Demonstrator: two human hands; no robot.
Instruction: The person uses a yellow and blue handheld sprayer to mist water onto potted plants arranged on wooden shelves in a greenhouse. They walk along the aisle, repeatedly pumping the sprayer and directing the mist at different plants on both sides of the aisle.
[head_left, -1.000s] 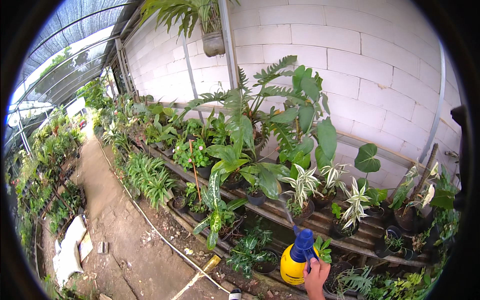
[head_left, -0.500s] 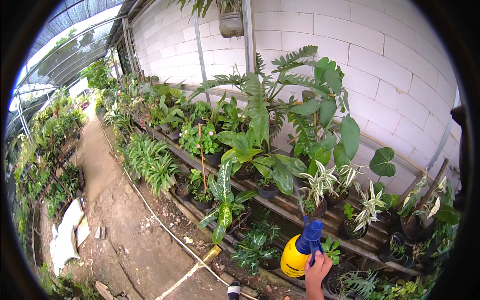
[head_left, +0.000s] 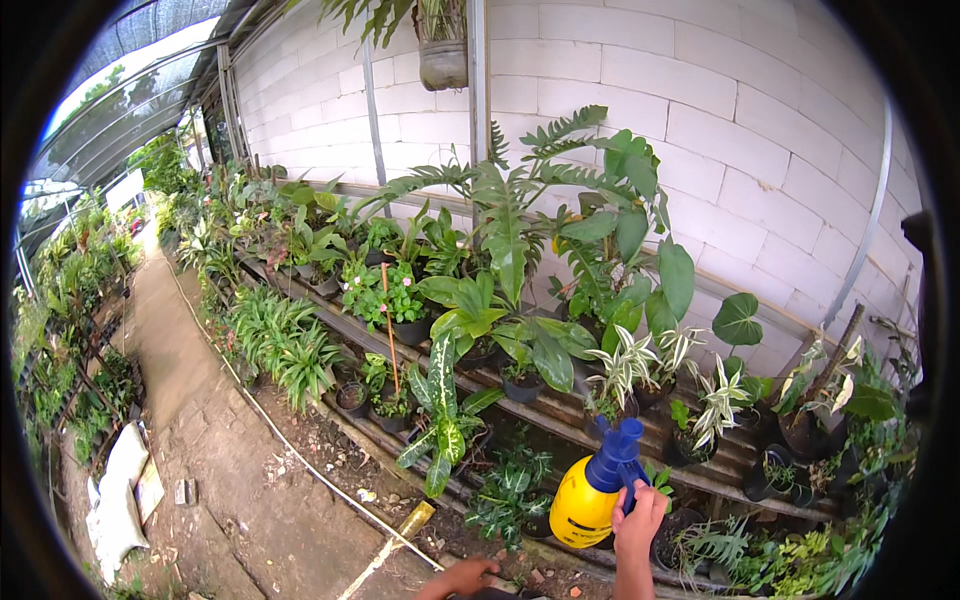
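While right fingers [head_left: 644, 497] clasp its blue handle [head_left: 631, 474], the yellow bottle [head_left: 582, 503] lies to their left — left fingers [head_left: 484, 567], grip unclear.

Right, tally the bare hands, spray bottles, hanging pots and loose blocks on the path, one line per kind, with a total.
Bare hands: 2, the right hand and the left hand
Spray bottles: 1, a yellow and blue spray bottle
Hanging pots: 1, a grey hanging pot
Loose blocks: 1, a small grey block
Total: 5
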